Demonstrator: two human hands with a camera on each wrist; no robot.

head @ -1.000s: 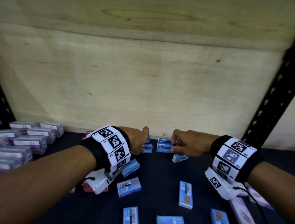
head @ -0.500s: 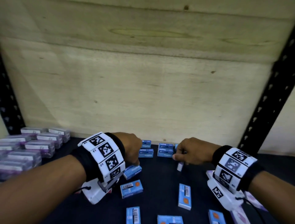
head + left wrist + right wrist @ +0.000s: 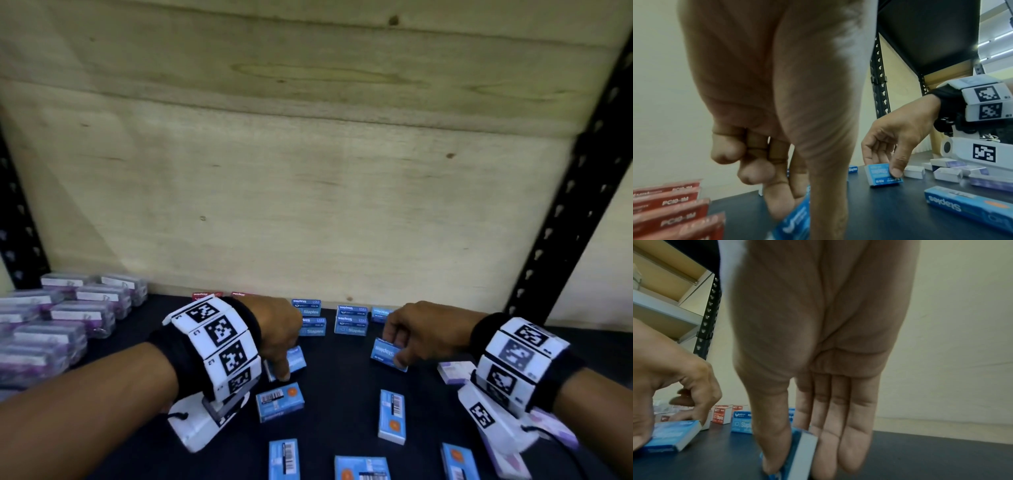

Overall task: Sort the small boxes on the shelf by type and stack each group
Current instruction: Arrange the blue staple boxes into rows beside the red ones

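Small blue staples boxes lie scattered on the dark shelf [image 3: 335, 387]. My left hand [image 3: 284, 366] reaches down and grips one loose blue box [image 3: 294, 359] between thumb and fingers; the box [image 3: 672, 436] still lies on the shelf. My right hand [image 3: 394, 349] pinches another blue box [image 3: 385, 353], tilted up on its edge [image 3: 799, 449], thumb on one face and fingers on the other. Short stacks of blue boxes [image 3: 351, 323] stand at the back wall just beyond both hands.
Red boxes [image 3: 207, 294] sit at the back, left of the blue stacks. Rows of clear purple-labelled boxes [image 3: 68, 318] fill the left side. Several loose blue boxes [image 3: 279, 401] lie in front of my hands. White-purple boxes [image 3: 455, 371] lie under my right wrist.
Both hands drew back from the stacks at the wall. The left hand came down onto a loose blue box and gripped it. The right hand tipped its blue box up on edge.
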